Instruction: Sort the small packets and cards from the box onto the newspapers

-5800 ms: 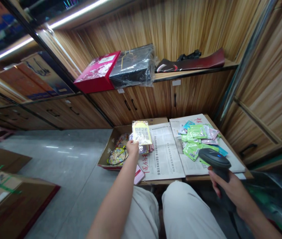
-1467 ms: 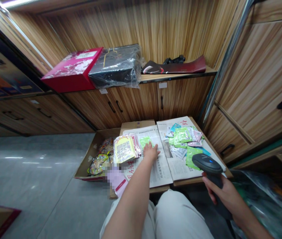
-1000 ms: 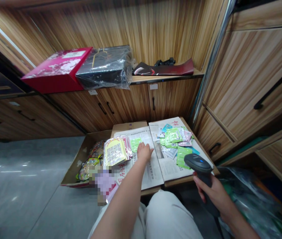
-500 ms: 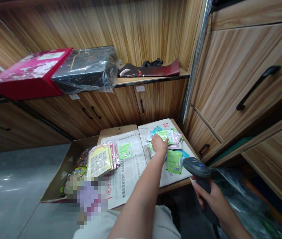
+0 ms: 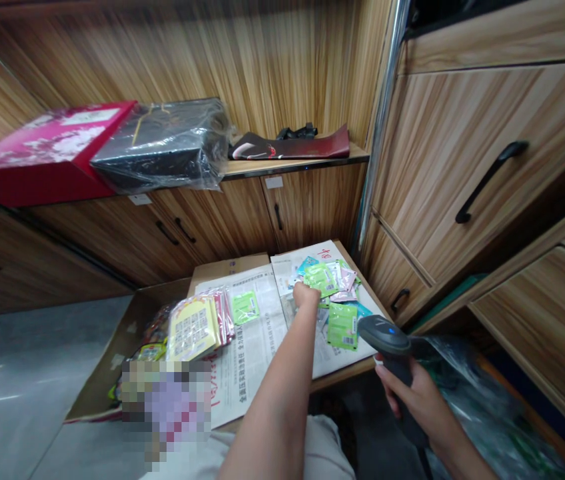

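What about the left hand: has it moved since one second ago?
Yes. The left hand went right, from the lone green packet on the newspaper to the packet pile.

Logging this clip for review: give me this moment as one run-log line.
left hand: on packet pile, grip unclear | right hand: holds scanner | green packet: alone on newspaper

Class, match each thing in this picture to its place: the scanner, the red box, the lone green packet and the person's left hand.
Things:
1. scanner
2. red box
3. lone green packet
4. left hand

Places:
A. on the shelf, beside the plastic-wrapped black box
B. flat on the newspaper, apart from the other packets
C. at the pile of packets
D. gripped in the right hand

Pairs: 1-D, 2-A, 3-B, 4-C
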### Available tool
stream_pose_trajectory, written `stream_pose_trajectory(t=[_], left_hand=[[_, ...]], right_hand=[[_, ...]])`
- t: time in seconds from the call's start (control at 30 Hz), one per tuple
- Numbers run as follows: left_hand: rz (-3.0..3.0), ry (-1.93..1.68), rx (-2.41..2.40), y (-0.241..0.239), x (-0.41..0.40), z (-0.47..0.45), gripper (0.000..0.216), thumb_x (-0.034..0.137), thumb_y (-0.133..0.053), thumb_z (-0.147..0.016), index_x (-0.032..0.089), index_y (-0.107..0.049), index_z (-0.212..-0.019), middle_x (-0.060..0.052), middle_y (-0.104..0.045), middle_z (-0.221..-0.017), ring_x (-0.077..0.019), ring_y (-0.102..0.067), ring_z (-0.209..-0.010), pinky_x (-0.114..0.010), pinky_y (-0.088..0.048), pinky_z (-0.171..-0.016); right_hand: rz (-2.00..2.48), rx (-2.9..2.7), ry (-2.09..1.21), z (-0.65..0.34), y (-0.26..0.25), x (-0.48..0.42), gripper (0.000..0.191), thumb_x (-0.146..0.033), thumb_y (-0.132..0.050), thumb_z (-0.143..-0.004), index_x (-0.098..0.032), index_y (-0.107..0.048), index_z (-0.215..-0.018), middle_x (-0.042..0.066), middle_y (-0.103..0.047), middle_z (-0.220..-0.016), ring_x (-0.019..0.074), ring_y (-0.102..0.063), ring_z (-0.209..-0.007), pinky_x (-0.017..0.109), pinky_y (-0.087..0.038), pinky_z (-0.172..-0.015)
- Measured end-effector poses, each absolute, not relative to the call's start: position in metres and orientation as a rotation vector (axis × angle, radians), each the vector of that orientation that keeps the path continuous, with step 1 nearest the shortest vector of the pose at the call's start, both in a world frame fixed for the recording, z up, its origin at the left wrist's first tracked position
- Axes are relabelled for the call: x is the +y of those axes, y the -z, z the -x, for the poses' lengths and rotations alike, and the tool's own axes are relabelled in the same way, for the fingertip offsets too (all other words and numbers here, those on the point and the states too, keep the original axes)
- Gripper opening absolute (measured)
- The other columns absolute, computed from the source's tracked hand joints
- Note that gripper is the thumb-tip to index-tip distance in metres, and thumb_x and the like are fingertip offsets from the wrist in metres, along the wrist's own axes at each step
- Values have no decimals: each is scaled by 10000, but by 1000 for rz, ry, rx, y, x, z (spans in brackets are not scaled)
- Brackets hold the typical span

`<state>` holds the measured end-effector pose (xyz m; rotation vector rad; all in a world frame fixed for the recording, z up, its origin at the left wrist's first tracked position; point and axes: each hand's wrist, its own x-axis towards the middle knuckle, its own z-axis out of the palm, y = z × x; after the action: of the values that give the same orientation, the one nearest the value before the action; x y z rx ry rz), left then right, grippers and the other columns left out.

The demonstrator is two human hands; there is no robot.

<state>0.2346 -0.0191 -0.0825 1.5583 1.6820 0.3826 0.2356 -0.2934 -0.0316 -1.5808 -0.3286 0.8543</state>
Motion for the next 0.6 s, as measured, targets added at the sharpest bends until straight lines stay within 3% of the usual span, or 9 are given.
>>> stream_pose_trajectory(t=[0.13,0.3,0.43,0.6], left_hand=[[-1536,-443,1585,84,-12,-214,177,76,-737,-628,170,-619,-721,-81,-716,-875,-227,-697,-859,-252,-499,-689],[-1384,-551,1457,59,-11,-168,169,105,-747,-624,162,-592,-658,-18,-625,-650,-161,-639,-647,-239,-488,-597],[-1300,-613,1337,42,-20,-130,181,97,-729,-622,153,-557,-632,17,-547,-600,-100,-552,-546,-221,-473,-553],[-1168,-652,1332,46,-36,-111,144,82,-672,-633,150,-546,-635,20,-540,-589,-95,-549,-548,-219,-467,-548]], right_hand=[[1576,-319,-851,-232,26,-292,502,-577,-735,-684,-171,-582,-937,-96,-503,-461,80,-442,-341,183,-357,-331],[1586,-344,-855,-223,21,-288,491,-577,-722,-675,-178,-599,-934,-96,-496,-471,87,-439,-330,191,-344,-314],[1555,-382,-883,-210,17,-283,465,-572,-720,-669,-195,-577,-900,-93,-503,-473,94,-427,-309,202,-328,-304],[1552,-408,-909,-195,13,-277,439,-552,-708,-686,-193,-565,-893,-97,-506,-459,92,-419,-301,201,-319,-310]])
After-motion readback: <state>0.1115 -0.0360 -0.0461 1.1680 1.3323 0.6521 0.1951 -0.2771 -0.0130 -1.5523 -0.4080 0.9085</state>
